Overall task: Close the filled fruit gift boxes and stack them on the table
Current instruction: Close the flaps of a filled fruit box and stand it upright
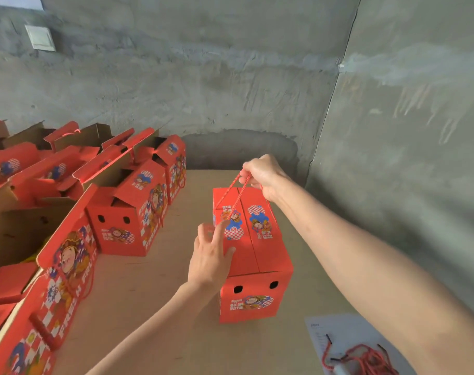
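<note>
Right now the right hand is reaching out over the desk, its fingers curling together and pinching the red cord handle, which is running taut down from them to the top of the closed gift box. That box is standing on the desk directly below and just nearer than these fingers, its two top flaps meeting along a centre seam and its end with two round holes facing the person.

The left hand is hovering at the box's left upper edge with its fingers spreading apart; the thumb is touching the top flap, while the other fingertips are lying over the printed lid, and whether they are pressing it I cannot tell.

Further left of the spread fingers, well apart from them, open gift boxes are standing in a row with flaps raised. Below the right forearm, nearer the person, a sheet of paper is lying on the desk with loose red cords on it. Beyond the pinching fingers a grey wall is rising.
</note>
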Demonstrator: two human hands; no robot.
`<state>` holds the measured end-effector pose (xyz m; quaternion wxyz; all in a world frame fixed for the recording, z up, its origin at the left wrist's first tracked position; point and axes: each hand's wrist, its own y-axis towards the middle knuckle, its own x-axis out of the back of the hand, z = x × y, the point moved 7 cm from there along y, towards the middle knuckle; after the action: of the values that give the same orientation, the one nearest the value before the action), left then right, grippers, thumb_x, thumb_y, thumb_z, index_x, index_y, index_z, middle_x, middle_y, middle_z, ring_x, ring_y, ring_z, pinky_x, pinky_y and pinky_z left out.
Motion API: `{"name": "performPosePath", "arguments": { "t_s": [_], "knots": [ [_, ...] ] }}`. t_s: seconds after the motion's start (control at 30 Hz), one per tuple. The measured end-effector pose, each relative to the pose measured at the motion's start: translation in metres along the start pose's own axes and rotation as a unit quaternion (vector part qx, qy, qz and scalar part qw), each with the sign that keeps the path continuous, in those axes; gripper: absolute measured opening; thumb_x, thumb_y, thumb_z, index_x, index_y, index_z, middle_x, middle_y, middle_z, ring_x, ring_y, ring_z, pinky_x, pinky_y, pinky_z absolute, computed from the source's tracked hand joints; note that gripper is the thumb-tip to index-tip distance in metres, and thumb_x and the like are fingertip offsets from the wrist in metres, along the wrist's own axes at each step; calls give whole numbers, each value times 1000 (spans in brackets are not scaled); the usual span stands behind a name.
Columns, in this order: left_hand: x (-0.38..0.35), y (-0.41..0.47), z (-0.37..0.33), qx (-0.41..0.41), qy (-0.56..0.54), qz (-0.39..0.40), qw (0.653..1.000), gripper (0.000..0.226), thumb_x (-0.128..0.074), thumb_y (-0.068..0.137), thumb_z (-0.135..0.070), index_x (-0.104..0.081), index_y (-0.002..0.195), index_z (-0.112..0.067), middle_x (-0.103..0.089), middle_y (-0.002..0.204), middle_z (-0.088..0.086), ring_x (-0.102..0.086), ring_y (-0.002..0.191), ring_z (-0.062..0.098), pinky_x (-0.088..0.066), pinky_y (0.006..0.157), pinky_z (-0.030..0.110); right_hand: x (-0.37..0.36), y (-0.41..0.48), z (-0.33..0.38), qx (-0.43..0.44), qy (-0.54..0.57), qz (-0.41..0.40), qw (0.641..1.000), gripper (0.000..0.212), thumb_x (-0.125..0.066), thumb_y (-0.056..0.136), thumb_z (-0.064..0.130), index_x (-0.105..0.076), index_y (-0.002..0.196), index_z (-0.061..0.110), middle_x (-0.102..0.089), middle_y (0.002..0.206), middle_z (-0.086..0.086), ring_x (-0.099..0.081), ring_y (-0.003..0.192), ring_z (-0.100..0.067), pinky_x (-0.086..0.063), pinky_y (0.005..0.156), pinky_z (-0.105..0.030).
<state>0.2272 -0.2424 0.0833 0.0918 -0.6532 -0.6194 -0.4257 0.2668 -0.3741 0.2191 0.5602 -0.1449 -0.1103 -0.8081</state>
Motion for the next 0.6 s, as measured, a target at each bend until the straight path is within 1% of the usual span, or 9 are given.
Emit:
{"name": "performPosePath", "arguments": {
  "t_s": [0.07,0.17,0.27,0.33,0.37,0.43,0.47,0.5,0.6],
  "knots": [
    [-26,1,2,-33,-7,39,999,38,-56,92,-23,-51,130,-22,-34,130,1,-43,118,23,-41,91,27,8,14,-14,1,-12,-3,1000,17,-44,88,0,-56,76,1,-56,63,-13,-46,53,-15,-32,46,-19],
    [-58,-1,14,-35,-36,103,993,32,-54,94,-18,-59,125,-15,-40,138,0,-45,124,20,-33,99,19,9,28,-35,13,-88,28,996,24,-46,87,1,-55,66,4,-57,64,-11,-48,60,-14,-35,58,-23],
    [-71,8,26,-14,-74,117,990,32,-56,93,-14,-62,124,-12,-43,142,0,-49,123,15,-34,96,13,13,31,-62,30,-200,42,979,17,-48,91,10,-58,79,2,-61,75,-14,-53,65,-18,-40,60,-27],
    [-74,15,30,-22,-95,107,989,27,-61,90,-11,-66,116,-10,-49,135,1,-55,115,13,-40,91,12,11,23,-91,67,-301,41,950,17,-49,92,18,-55,83,5,-63,88,-16,-56,77,-24,-45,70,-31],
    [-73,16,32,-27,-110,98,989,24,-63,88,-8,-69,112,-10,-51,128,1,-57,109,13,-43,88,11,5,14,-111,89,-351,43,931,17,-50,92,23,-54,93,6,-62,102,-16,-57,91,-27,-44,80,-33],
    [-73,18,39,-31,-138,89,986,23,-68,84,-6,-70,107,-10,-50,114,-2,-59,102,11,-47,83,10,-16,-13,-160,106,-444,77,886,53,-51,90,30,-37,135,5,-42,138,-18,-40,128,-31,-31,106,-37],
    [-75,20,42,-33,-141,88,986,24,-70,83,-6,-70,107,-10,-49,108,-4,-59,98,8,-48,82,11,-28,-26,-178,126,-482,92,862,71,-57,86,31,-26,146,8,-31,149,-17,-29,138,-32,-23,113,-40],
    [-77,23,45,-34,-138,92,986,24,-71,82,-7,-69,106,-8,-49,104,-5,-59,93,3,-48,81,10,-37,-33,-191,161,-515,99,836,85,-70,74,33,-31,146,13,-34,149,-17,-32,138,-34,-27,113,-43],
    [-90,36,47,-27,-130,99,986,16,-70,83,-8,-67,99,-6,-47,96,-9,-59,84,-4,-46,74,7,-43,-21,-205,209,-560,72,798,97,-87,24,39,-68,117,22,-64,122,-7,-63,110,-28,-54,83,-44]
  ]
}}
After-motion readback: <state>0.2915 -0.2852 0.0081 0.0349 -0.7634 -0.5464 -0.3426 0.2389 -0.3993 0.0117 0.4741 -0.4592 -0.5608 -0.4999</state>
